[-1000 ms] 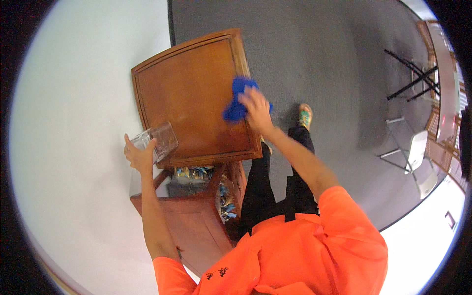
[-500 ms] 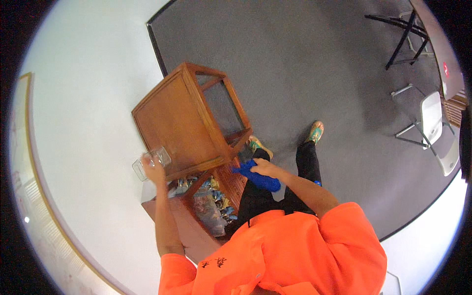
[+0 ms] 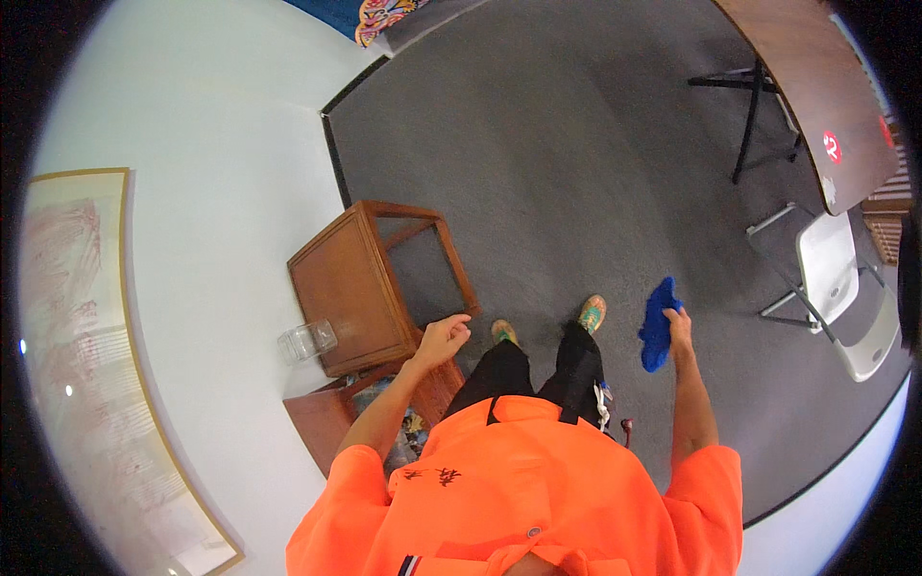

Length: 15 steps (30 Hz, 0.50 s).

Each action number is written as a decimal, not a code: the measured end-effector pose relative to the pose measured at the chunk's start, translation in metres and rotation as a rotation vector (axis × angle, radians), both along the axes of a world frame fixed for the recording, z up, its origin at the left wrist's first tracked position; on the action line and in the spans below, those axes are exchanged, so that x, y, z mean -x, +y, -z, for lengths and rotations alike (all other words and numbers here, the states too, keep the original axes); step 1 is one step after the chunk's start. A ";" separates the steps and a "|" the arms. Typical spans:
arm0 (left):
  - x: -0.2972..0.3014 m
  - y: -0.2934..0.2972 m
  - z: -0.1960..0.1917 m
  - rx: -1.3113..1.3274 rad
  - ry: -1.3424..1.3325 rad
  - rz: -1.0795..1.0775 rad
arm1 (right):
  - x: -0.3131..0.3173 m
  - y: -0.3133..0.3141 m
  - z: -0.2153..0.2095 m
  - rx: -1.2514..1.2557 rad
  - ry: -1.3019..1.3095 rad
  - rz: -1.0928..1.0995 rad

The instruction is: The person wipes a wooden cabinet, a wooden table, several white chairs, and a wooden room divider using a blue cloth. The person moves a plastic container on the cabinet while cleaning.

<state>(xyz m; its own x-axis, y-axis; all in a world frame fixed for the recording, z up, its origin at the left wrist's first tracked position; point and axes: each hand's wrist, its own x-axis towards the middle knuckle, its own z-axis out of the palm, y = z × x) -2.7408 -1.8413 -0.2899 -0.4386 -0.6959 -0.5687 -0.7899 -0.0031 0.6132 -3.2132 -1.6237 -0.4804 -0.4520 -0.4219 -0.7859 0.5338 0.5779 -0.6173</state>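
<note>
- The right hand [image 3: 680,322] hung out to the person's right side, fingers clamped around a blue cloth [image 3: 659,324] that drooped from the grip above the grey carpet [image 3: 595,173].
- The left hand [image 3: 444,338] was loosely curled with nothing in it, raised in front of the body and just beside the near right corner of a small wooden surface [image 3: 351,298]; whether it touched the wood could not be told from this angle.
- The two hands were well apart, with the person's black trousers and two coloured shoes [image 3: 592,312] between them.
- A clear glass jar [image 3: 307,340] sat on the left edge of the surface, further left of the left hand and apart from it; it seemed to lie on its side, though the fisheye bend made that unsure.
- Below the left hand, under the surface, a lower wooden shelf [image 3: 322,422] held some colourful items too small to make out.
- Well beyond the right hand stood a white folding chair [image 3: 831,274] and, further off, a brown folding table [image 3: 816,86] on black legs.
- A pale wall [image 3: 192,144] ran along the far side of the left hand, carrying a framed picture [image 3: 86,365].
</note>
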 end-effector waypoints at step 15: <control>-0.136 -0.001 0.038 0.366 -0.106 -0.517 | -0.188 -0.118 0.026 -0.011 -0.125 -0.291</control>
<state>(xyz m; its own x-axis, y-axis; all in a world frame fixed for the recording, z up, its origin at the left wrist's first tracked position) -2.6051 -1.8422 -0.3282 0.0507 -0.9599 -0.2758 -0.7989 -0.2047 0.5656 -3.0252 -1.7419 -0.5065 -0.2129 -0.5105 -0.8331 0.4164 0.7239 -0.5501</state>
